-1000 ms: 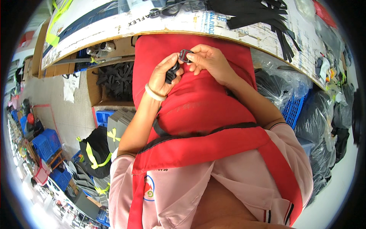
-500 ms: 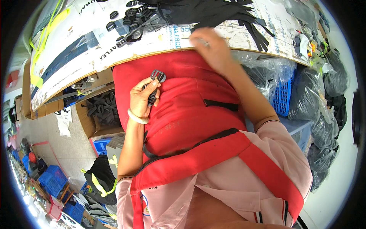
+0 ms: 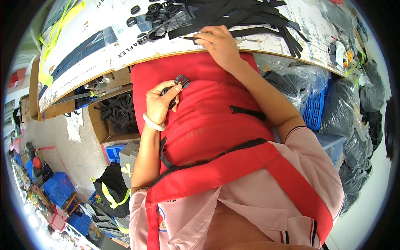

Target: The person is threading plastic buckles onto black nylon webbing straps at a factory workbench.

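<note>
Pinching a black plastic buckle (image 3: 182, 80) between thumb and bent fingers, the left hand (image 3: 160, 100) holds it above the red apron (image 3: 200, 110). The buckle looks glossy and roughly rectangular, with slots divided by crossbars; another black piece (image 3: 170, 99) shows partly hidden in the palm. The right hand (image 3: 218, 45), fingers loosely curled, is at the black straps (image 3: 246, 14) on the counter (image 3: 266, 45); whether it grips one, I cannot tell.

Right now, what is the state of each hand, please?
Left hand: closed, holding a black buckle.
Right hand: at the black straps; whether gripping cannot be told.
</note>
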Available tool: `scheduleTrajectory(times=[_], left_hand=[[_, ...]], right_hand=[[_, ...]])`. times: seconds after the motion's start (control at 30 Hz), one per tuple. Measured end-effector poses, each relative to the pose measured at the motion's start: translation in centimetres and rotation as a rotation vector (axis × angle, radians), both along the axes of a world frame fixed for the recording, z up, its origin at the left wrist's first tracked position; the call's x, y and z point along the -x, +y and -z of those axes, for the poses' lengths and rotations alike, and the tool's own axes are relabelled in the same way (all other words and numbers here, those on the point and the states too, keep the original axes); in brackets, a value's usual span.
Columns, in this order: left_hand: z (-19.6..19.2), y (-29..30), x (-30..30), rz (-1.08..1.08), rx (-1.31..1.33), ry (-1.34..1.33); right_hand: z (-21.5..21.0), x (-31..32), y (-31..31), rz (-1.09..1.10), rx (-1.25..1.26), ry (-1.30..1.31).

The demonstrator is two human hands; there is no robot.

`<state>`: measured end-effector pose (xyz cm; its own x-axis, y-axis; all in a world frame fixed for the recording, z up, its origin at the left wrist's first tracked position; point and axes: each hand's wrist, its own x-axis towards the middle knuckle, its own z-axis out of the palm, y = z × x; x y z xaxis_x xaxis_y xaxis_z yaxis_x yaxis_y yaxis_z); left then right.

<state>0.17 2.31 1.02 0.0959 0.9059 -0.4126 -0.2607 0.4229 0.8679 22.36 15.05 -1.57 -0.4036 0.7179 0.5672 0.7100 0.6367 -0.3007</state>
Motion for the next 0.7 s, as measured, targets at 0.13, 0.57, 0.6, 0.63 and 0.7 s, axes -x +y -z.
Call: scheduleTrajectory(times=[0.13, 0.57, 0.6, 0.63, 0.7], left_hand=[[0.3, 0.1, 0.7, -0.017, -0.014, 0.02], [0.5, -0.4, 0.5, -0.037, -0.043, 0.051], [0.5, -0.4, 0.5, -0.048, -0.048, 0.051], [0.4, -0.3, 0.5, -0.056, -0.054, 0.05], [0.2, -0.5, 0.7, -0.085, -0.057, 0.045]], right_hand=[[-1.2, -0.2, -0.2, -0.067, 0.099, 0.092], [-2.3, 5.3, 3.4, -0.09, -0.025, -0.152], [-2.7, 5.3, 3.7, -0.121, -0.114, -0.064], [-3.2, 5.1, 4.0, -0.126, -0.113, -0.063], [-7.0, 5.5, 3.9, -0.294, -0.147, 0.238]])
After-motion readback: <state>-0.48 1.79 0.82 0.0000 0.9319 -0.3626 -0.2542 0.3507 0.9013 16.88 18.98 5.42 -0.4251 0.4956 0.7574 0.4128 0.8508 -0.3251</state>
